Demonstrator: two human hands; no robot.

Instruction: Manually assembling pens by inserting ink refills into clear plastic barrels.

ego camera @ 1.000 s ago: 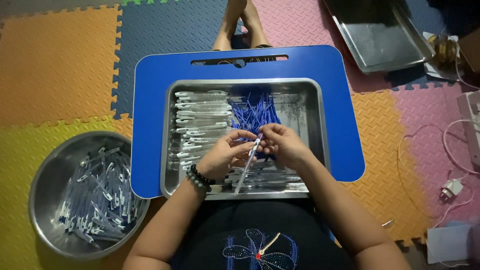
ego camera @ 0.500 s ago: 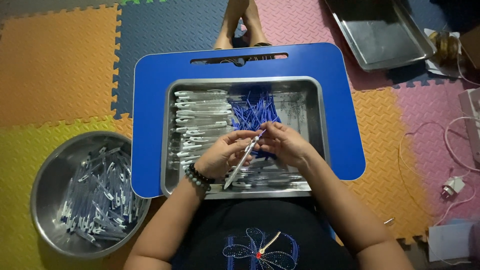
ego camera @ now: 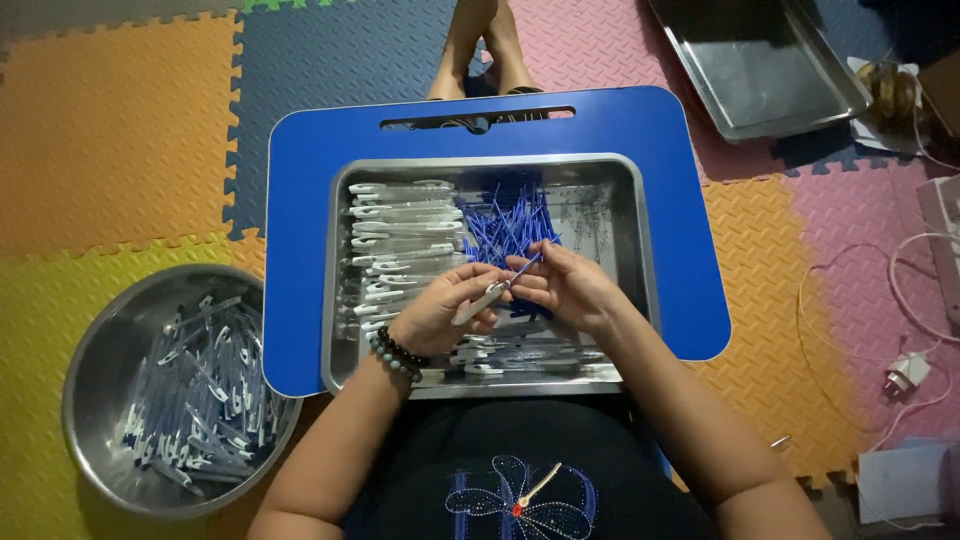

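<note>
My left hand (ego camera: 445, 312) grips a clear pen barrel (ego camera: 480, 302) over the metal tray (ego camera: 640, 250). My right hand (ego camera: 565, 287) pinches a thin blue refill (ego camera: 525, 268) whose end meets the barrel's tip. In the tray lie rows of clear pen barrels (ego camera: 400, 230) on the left and a heap of blue refills (ego camera: 505, 225) in the middle. A bead bracelet sits on my left wrist.
The tray rests on a blue lap table (ego camera: 300, 250). A round steel bowl (ego camera: 95, 370) with several assembled pens stands on the floor mats at the left. Another metal tray (ego camera: 760, 65) lies at the top right; white cables and a charger (ego camera: 905, 370) at the right.
The barrel in my left hand has shifted from hanging steeply down to lying flatter, and the blue refill is now at its tip. Both hands stay over the tray's middle.
</note>
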